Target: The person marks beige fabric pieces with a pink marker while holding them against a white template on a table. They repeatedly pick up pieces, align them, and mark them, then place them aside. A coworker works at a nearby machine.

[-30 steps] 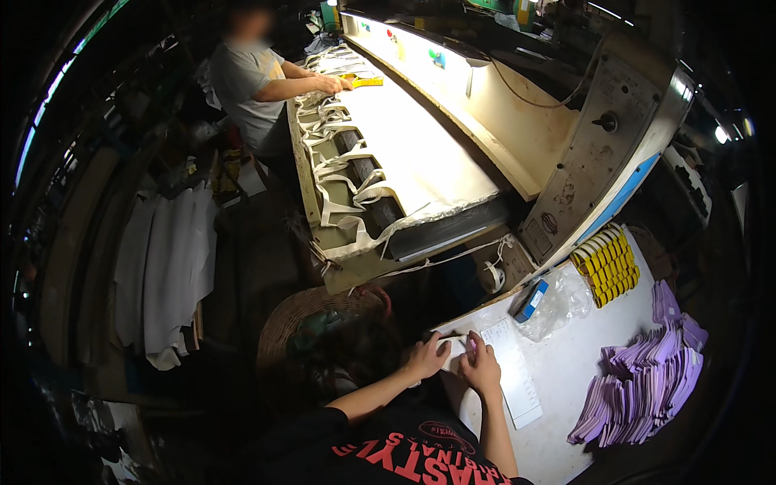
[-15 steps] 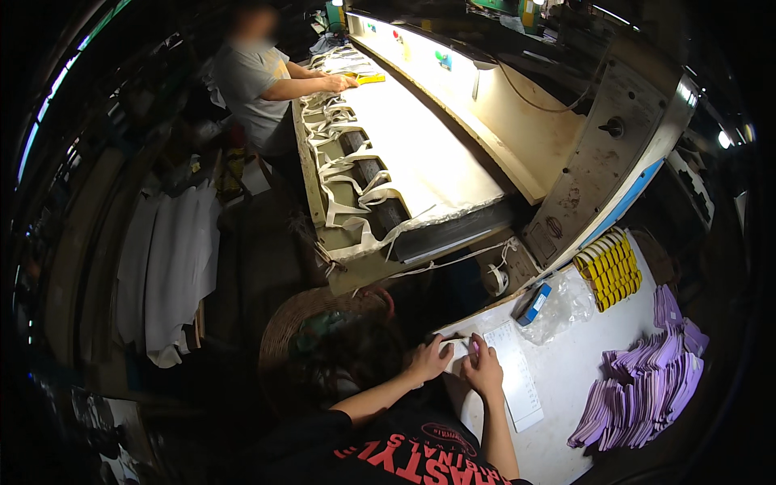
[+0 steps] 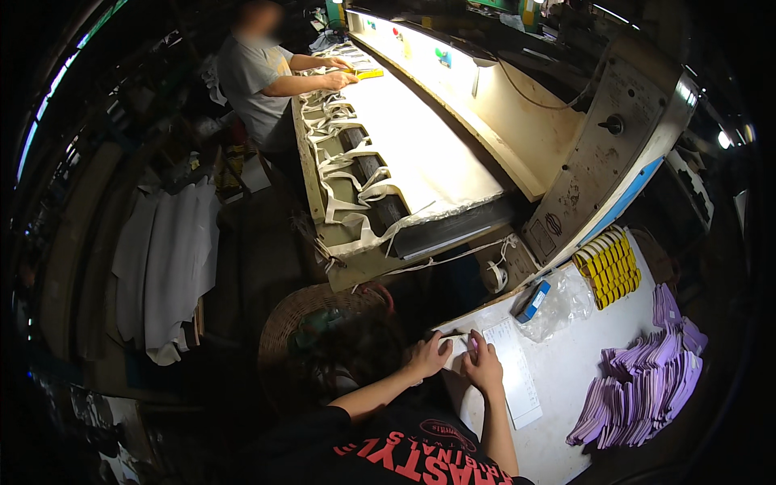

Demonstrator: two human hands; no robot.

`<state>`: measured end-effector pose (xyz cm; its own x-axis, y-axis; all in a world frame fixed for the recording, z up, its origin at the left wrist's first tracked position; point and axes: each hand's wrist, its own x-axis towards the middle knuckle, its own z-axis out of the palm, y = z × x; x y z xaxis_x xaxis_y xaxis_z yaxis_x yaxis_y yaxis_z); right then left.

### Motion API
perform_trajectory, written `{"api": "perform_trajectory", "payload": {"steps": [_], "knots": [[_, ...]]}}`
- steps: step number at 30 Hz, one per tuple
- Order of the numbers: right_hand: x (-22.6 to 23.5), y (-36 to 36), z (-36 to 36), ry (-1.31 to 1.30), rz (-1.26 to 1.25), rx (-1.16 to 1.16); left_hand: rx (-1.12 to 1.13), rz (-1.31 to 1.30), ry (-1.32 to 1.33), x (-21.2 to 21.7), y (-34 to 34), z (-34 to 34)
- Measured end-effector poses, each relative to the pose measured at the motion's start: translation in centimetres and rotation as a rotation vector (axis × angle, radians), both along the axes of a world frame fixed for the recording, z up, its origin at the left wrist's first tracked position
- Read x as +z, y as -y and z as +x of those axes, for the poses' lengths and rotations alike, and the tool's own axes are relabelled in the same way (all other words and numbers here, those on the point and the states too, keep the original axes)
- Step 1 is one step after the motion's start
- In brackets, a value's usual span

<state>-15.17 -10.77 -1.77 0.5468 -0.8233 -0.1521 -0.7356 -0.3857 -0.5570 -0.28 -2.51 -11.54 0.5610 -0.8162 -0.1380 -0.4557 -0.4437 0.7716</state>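
Note:
Over the near left edge of the white table, my left hand (image 3: 427, 357) pinches a small white piece (image 3: 455, 356) between thumb and fingers. Whether it is paper or cloth I cannot tell. My right hand (image 3: 485, 372) is closed at the other side of the same piece, with a small slim pink thing (image 3: 474, 344) showing at its fingertips. Just right of my right hand lies a white sheet (image 3: 517, 380) with rows of writing.
Purple cut pieces (image 3: 643, 388) lie stacked on the table's right. Beyond are a blue box (image 3: 533, 303), clear plastic (image 3: 566, 307) and a yellow bundle (image 3: 608, 271). A wicker basket (image 3: 279, 323) stands left. Another person (image 3: 259, 89) works at the long lit bench (image 3: 428, 153).
My hands stay almost in place around the white piece. At the long bench, the other person's hands have moved apart, one reaching farther along beside a yellow tool.

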Motion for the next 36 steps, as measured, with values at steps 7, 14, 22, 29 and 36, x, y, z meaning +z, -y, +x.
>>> {"api": "perform_trajectory", "payload": {"steps": [7, 14, 22, 29, 36], "knots": [[0.3, 0.0, 0.3, -0.038, -0.006, -0.003, -0.009, -0.012, -0.013, 1.2, -0.2, 0.3], [0.8, 0.1, 0.4, -0.037, 0.052, -0.004, 0.007, -0.027, 0.030, 1.2, -0.2, 0.2], [0.7, 0.3, -0.1, -0.024, 0.061, 0.024, -0.011, 0.032, 0.021, 1.7, -0.3, 0.3], [0.7, 0.6, -0.1, -0.025, 0.059, 0.034, -0.010, -0.032, 0.013, 1.6, -0.5, 0.3], [0.8, 0.3, 0.0, -0.030, 0.052, 0.013, -0.011, -0.040, 0.057, 1.1, -0.2, 0.2]]}}
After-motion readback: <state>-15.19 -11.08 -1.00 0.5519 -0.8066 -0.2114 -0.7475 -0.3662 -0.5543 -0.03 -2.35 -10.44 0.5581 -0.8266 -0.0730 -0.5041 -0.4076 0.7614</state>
